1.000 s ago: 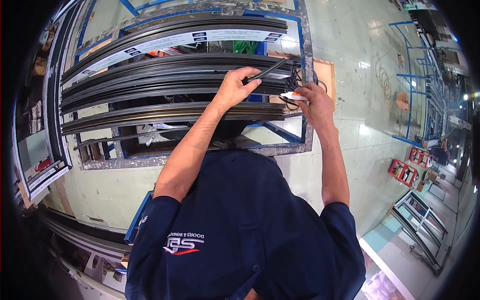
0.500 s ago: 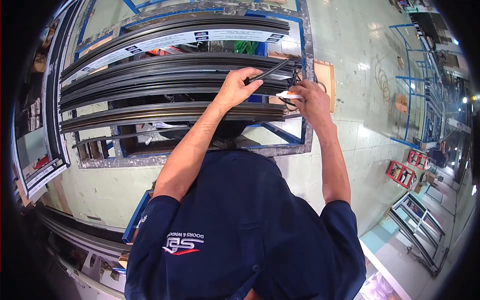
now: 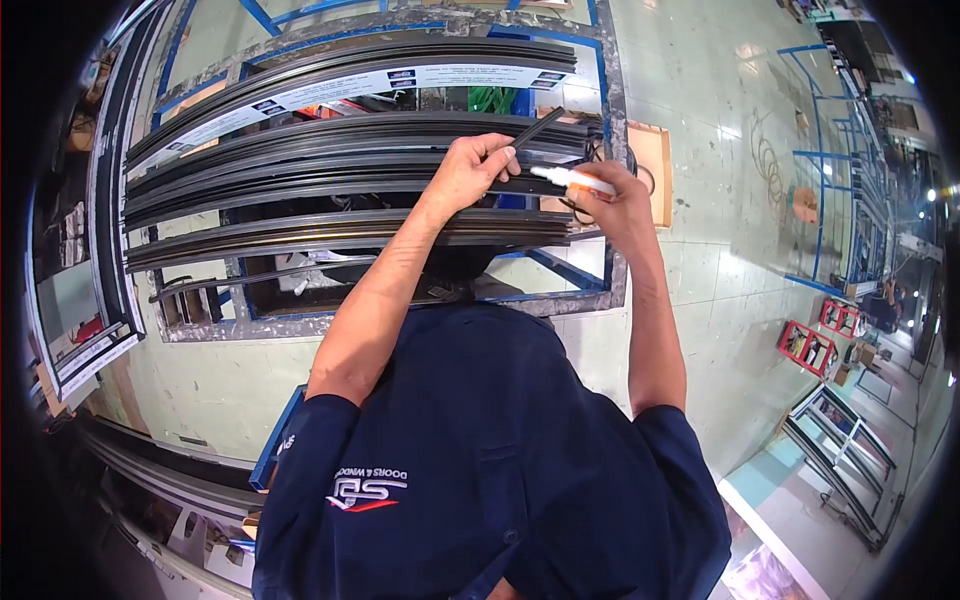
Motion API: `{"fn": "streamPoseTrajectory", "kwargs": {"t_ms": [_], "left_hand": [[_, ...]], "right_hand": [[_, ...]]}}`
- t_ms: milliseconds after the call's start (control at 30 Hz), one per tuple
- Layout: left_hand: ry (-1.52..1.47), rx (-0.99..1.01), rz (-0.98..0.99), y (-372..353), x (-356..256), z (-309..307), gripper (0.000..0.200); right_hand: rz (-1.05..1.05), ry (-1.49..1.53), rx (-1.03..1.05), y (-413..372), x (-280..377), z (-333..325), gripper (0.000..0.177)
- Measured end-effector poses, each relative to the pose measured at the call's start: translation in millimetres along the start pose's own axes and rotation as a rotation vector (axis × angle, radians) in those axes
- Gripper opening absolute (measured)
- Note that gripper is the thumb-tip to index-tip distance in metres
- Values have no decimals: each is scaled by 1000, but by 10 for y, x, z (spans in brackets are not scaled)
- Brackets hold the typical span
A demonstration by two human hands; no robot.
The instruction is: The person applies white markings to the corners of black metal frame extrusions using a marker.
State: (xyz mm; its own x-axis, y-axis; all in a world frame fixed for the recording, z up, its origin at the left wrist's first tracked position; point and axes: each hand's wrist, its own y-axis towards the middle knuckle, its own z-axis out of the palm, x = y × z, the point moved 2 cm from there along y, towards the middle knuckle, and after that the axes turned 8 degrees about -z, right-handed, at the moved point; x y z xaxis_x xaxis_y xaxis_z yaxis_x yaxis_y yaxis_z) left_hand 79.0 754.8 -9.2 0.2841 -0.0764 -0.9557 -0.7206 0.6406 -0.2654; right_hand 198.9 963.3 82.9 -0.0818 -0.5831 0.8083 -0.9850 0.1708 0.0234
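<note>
My left hand (image 3: pixel 478 168) is closed on a short black rubber strip (image 3: pixel 541 127), whose free end points up and to the right. In my right hand (image 3: pixel 617 200) is a small white glue bottle (image 3: pixel 591 183) with an orange band. Its white nozzle points left, toward the fingers of my left hand, and a small gap shows between them. Both hands are above bundles of long dark profiles (image 3: pixel 330 160) that lie across a frame stand. Some black cord (image 3: pixel 575 208) shows beneath my right hand.
A blue and grey metal stand (image 3: pixel 617 275) carries the profiles. Beyond its right edge lies a cardboard box (image 3: pixel 655 150). Green material (image 3: pixel 492 98) shows between the bars. Red crates (image 3: pixel 806 347) and a dark frame (image 3: pixel 840 450) are on the floor to the right.
The glue bottle has come up and tilted, and more of it shows in my right hand. The strip's free end has swung left and upward.
</note>
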Motion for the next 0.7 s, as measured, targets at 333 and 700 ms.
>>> {"fn": "streamPoseTrajectory", "kwargs": {"t_ms": [333,700], "left_hand": [[29,-70,-23,-25,-27,48,25],[36,-63,-13,-9,-5,54,27]], "right_hand": [[-185,-183,-270,66,108,95,32],[-223,-309,-234,120,178,110,33]]}}
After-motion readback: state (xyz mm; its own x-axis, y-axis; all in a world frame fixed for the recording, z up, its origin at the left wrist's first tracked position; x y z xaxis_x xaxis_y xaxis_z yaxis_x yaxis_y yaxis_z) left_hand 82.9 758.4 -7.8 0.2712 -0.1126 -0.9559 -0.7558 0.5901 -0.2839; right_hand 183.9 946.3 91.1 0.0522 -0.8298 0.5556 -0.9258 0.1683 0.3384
